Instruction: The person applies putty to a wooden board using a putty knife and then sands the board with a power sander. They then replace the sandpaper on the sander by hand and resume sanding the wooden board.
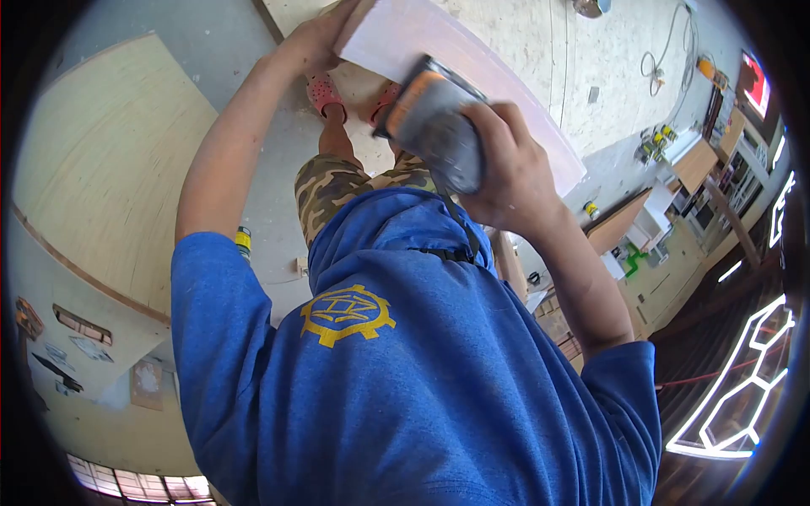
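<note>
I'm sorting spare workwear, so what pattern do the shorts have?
The shorts are camouflage, in browns, green and tan; the head view shows it best.

Looks like a woodworking shop. Big plywood sheet [110, 169], wood panels [620, 221], coiled cable [688, 55] and hexagonal strip lights [747, 401] around the room.

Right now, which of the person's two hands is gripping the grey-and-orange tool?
The right hand: its fingers curl around the grey-and-orange tool. The left hand is instead at the edge of the pale panel.
</note>
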The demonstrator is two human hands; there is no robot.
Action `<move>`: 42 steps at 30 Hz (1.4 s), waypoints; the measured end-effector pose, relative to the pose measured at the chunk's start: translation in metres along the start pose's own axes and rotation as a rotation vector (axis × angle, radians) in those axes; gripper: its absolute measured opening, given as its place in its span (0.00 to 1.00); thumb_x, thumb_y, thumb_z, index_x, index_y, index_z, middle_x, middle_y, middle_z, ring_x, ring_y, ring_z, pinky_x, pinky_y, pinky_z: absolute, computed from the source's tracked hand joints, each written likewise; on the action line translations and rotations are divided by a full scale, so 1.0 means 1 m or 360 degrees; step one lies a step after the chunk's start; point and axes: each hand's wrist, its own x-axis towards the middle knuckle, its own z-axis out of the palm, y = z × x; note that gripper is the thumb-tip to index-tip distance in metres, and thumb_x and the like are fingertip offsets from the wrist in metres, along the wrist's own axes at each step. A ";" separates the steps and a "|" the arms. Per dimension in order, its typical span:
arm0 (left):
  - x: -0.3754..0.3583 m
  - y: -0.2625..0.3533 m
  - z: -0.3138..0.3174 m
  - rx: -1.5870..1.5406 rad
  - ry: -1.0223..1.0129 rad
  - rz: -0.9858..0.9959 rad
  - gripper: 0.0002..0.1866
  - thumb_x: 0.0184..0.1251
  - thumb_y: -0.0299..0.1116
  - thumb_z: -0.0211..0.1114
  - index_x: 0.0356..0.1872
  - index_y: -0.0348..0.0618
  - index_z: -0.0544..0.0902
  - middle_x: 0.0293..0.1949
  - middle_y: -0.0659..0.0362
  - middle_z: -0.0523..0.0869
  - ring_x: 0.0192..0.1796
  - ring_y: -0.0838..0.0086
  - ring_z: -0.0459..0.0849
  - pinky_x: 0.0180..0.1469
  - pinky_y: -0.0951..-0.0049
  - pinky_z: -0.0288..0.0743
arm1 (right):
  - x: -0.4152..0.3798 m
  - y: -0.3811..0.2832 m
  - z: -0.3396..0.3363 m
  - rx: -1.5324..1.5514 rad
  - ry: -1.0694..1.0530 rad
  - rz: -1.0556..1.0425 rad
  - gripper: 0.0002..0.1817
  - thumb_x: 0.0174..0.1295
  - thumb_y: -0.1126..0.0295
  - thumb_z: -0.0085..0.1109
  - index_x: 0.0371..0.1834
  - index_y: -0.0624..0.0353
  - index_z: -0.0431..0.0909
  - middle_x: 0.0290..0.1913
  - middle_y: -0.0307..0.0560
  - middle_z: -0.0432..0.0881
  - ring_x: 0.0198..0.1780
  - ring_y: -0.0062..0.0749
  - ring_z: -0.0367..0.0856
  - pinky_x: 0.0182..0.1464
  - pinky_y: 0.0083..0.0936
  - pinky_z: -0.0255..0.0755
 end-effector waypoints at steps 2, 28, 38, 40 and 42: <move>0.002 -0.029 0.013 0.0173 0.0173 0.0522 0.51 0.58 0.28 0.69 0.78 0.54 0.44 0.70 0.47 0.69 0.68 0.53 0.72 0.68 0.63 0.68 | 0.018 -0.014 0.001 0.0029 -0.0033 0.0019 0.35 0.40 0.76 0.69 0.56 0.59 0.66 0.46 0.58 0.74 0.40 0.56 0.83 0.38 0.42 0.80; -0.061 0.076 -0.028 -0.1090 0.1046 -0.0270 0.25 0.74 0.34 0.52 0.68 0.35 0.66 0.65 0.49 0.76 0.63 0.64 0.77 0.65 0.66 0.68 | -0.178 0.113 0.006 0.0064 0.0030 0.0376 0.36 0.40 0.79 0.71 0.58 0.52 0.70 0.53 0.50 0.77 0.51 0.51 0.81 0.50 0.38 0.79; -0.034 0.113 0.027 0.0676 0.1262 -0.0177 0.39 0.66 0.59 0.59 0.68 0.39 0.68 0.63 0.45 0.76 0.64 0.53 0.76 0.64 0.61 0.69 | -0.131 0.073 0.027 0.0196 -0.0086 0.0260 0.35 0.43 0.80 0.65 0.60 0.49 0.68 0.50 0.50 0.77 0.48 0.50 0.81 0.46 0.40 0.79; -0.035 0.112 0.026 0.0711 0.1277 -0.0170 0.38 0.66 0.58 0.59 0.68 0.39 0.68 0.63 0.45 0.76 0.63 0.53 0.77 0.63 0.60 0.70 | -0.147 0.093 0.035 0.0320 -0.0079 0.0452 0.36 0.41 0.78 0.66 0.59 0.50 0.69 0.52 0.51 0.77 0.49 0.51 0.81 0.46 0.42 0.79; -0.035 0.112 0.027 0.0707 0.1293 -0.0152 0.38 0.66 0.57 0.60 0.68 0.39 0.68 0.62 0.45 0.77 0.63 0.53 0.77 0.63 0.60 0.70 | -0.185 0.115 0.051 0.0064 -0.0057 0.0282 0.37 0.39 0.79 0.68 0.59 0.50 0.70 0.54 0.50 0.77 0.50 0.50 0.81 0.46 0.40 0.79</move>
